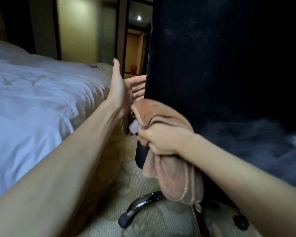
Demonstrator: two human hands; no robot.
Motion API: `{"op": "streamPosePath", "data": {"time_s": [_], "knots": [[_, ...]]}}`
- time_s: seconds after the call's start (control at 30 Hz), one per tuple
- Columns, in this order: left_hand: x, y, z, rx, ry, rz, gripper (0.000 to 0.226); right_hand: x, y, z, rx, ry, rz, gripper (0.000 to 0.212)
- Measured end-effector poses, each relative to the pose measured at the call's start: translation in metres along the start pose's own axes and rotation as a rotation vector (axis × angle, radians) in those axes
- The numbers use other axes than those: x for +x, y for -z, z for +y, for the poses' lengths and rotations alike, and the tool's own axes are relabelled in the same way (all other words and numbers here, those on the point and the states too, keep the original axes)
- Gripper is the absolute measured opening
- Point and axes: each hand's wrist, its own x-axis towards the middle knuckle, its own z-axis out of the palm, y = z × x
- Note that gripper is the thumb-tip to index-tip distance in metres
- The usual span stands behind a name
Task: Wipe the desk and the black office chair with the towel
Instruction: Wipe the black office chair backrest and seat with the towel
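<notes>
The black office chair [212, 65] fills the right half of the view, its tall backrest seen from behind. My left hand [125, 86] is flat and open, its fingers reaching behind the backrest's left edge, where their tips are hidden. My right hand [162, 139] grips a bunched pinkish-brown towel [174, 177] against the lower left edge of the backrest. Part of the towel drapes over my fist and part hangs below it. A small white tag shows at the towel's left end.
A bed with a white duvet [32, 100] lies close on the left. Patterned carpet [143, 177] runs between bed and chair. The chair's chrome base [140, 204] with black casters stands below. A dim hallway [135, 53] opens beyond.
</notes>
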Motion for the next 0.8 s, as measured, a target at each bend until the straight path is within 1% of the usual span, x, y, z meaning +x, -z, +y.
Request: {"op": "streamPosePath", "data": {"time_s": [0.03,0.07,0.13,0.17,0.23,0.3,0.37,0.47,0.53,0.6,0.7,0.8], "knots": [[0.002,0.001,0.001,-0.004,0.013,0.0,0.107,-0.002,0.016,0.009,-0.016,0.004,0.062,0.013],[0.002,0.002,0.004,0.0,0.03,-0.007,0.108,-0.004,0.032,0.018,-0.055,0.011,0.121,0.023],[0.004,0.004,0.007,-0.003,0.045,-0.042,0.109,-0.007,0.063,0.035,-0.131,0.041,0.172,0.048],[0.005,0.005,0.006,0.003,0.041,-0.06,0.107,-0.008,0.076,0.041,-0.154,0.024,0.167,0.055],[0.006,0.005,0.004,0.039,0.01,-0.049,0.105,-0.009,0.092,0.049,-0.217,-0.063,0.197,0.058],[0.008,0.005,0.001,0.062,-0.013,-0.017,0.102,-0.01,0.088,0.05,-0.239,-0.102,0.284,0.054],[0.006,0.004,0.001,0.044,-0.01,-0.033,0.102,-0.008,0.067,0.04,-0.127,-0.135,0.297,0.045],[0.003,0.006,0.004,-0.03,0.02,-0.119,0.104,-0.005,0.033,0.023,0.038,-0.195,0.317,0.036],[-0.001,0.005,0.004,-0.017,0.033,-0.116,0.106,-0.002,0.01,0.013,0.115,-0.191,0.28,0.033],[-0.002,0.003,0.0,-0.007,0.024,-0.054,0.102,-0.002,-0.015,0.001,0.169,-0.16,0.206,0.026],[0.003,0.007,-0.012,0.049,-0.013,0.004,0.087,-0.004,-0.045,-0.011,0.203,-0.133,0.11,0.012],[0.001,0.015,-0.028,0.159,0.047,-0.01,0.067,-0.005,-0.061,-0.018,0.198,-0.121,-0.02,0.008]]}}
